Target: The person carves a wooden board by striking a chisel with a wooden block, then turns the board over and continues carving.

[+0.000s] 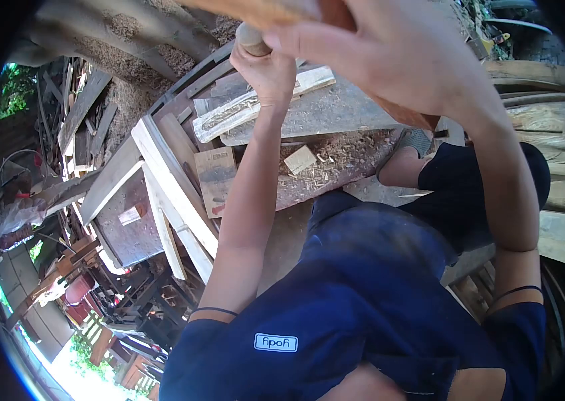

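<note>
My left hand [266, 77] is closed round a tool's pale wooden handle [254, 39], whose rounded end pokes out above the fist. The rest of that tool is hidden. Close beside it, my right hand [409, 57] is blurred and wrapped on a reddish-brown wooden block [282, 11]. One part of the block reaches over toward the handle; another part shows under the wrist. Beneath both hands lies a grey, dusty board [336, 107]. A pale, rough-cut wood strip [229, 115] rests on it near my left wrist.
Shavings [326, 157] and a small wood offcut [300, 160] lie before my legs. Long pale battens [172, 177] lean at the left, near a squarish wood piece [215, 177]. Stacked planks [543, 127] stand at the right. My sandalled foot [406, 160] is beside the board.
</note>
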`<move>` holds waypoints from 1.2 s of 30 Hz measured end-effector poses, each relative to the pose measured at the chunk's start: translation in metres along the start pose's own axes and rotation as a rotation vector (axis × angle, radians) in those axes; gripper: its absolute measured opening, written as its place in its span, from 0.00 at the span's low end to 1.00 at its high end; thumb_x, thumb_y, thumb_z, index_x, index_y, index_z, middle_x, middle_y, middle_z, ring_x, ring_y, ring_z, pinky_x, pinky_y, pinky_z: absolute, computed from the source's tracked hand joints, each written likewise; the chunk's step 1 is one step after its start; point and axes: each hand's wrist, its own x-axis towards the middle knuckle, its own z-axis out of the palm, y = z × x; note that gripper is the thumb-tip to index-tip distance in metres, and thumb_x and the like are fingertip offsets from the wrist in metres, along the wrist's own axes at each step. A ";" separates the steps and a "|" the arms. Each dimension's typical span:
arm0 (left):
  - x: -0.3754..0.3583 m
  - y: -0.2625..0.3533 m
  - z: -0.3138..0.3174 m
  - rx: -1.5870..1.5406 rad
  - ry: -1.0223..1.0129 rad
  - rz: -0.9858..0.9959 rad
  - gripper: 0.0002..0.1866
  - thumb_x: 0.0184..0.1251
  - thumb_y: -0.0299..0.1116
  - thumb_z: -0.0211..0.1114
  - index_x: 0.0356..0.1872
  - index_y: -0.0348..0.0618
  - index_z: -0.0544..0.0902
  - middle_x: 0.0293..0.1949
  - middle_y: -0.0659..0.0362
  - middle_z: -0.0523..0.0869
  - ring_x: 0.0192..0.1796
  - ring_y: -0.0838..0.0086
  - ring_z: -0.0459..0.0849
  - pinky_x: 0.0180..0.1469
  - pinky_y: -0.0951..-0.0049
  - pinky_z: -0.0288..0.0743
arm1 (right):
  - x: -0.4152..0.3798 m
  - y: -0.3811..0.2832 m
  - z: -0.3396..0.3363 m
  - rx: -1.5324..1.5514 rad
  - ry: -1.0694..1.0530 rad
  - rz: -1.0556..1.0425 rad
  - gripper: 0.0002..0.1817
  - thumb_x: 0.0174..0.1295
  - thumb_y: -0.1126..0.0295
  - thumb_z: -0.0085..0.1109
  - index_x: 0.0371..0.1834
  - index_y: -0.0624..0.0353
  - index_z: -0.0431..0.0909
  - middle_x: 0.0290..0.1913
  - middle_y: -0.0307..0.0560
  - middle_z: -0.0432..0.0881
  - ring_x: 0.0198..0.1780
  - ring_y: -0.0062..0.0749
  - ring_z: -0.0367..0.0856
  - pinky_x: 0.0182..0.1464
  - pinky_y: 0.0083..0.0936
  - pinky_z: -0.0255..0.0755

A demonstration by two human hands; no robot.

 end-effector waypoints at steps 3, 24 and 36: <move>-0.003 0.002 -0.003 0.134 0.042 0.059 0.19 0.47 0.32 0.79 0.33 0.33 0.79 0.31 0.60 0.83 0.36 0.79 0.80 0.41 0.74 0.76 | 0.003 0.013 0.014 0.001 0.033 0.031 0.32 0.71 0.49 0.53 0.54 0.73 0.62 0.35 0.69 0.82 0.34 0.52 0.84 0.38 0.43 0.76; 0.015 0.008 -0.009 -0.006 -0.041 -0.124 0.10 0.61 0.22 0.67 0.25 0.43 0.74 0.17 0.63 0.75 0.18 0.81 0.72 0.21 0.76 0.66 | -0.031 0.216 0.143 -0.095 0.237 0.651 0.30 0.63 0.47 0.60 0.53 0.62 0.63 0.38 0.66 0.82 0.44 0.63 0.84 0.48 0.48 0.73; 0.049 0.005 -0.055 -0.378 -0.038 -0.354 0.11 0.62 0.28 0.60 0.23 0.49 0.67 0.17 0.63 0.66 0.20 0.74 0.65 0.30 0.67 0.65 | -0.033 0.219 0.144 -0.175 0.261 0.572 0.30 0.62 0.49 0.58 0.52 0.64 0.62 0.37 0.73 0.83 0.42 0.70 0.84 0.47 0.55 0.76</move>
